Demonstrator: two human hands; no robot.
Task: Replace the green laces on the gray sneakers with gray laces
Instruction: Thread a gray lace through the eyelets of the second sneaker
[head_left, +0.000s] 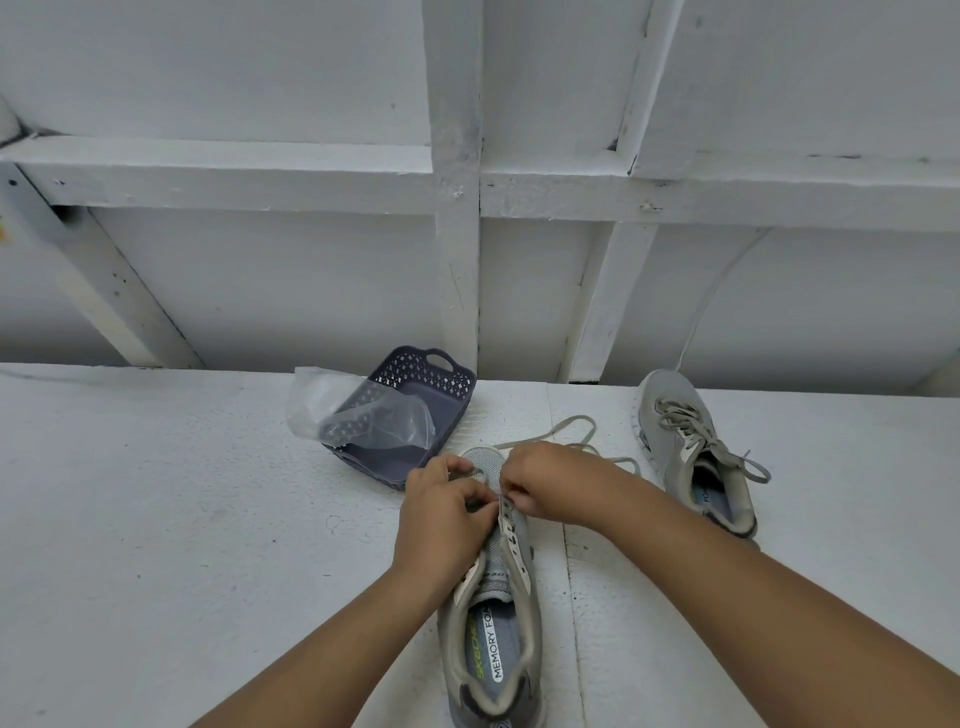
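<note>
On the white surface (156, 519), the near sneaker (493, 613) lies toe away, and both hands work at its lowest eyelets. The left hand (441, 514) and right hand (550, 483) each pinch the gray lace (566, 428) in their fingers. A second, laced sneaker (696, 447) sits to the right, a basket (415, 410) just behind.

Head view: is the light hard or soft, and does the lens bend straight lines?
Head view: light is soft and even, with only faint shadows under the near sneaker and the basket; wide-angle distortion splays the white wall beams outward; the plastic bag shows mild sheen; both hands look sharp.
</note>
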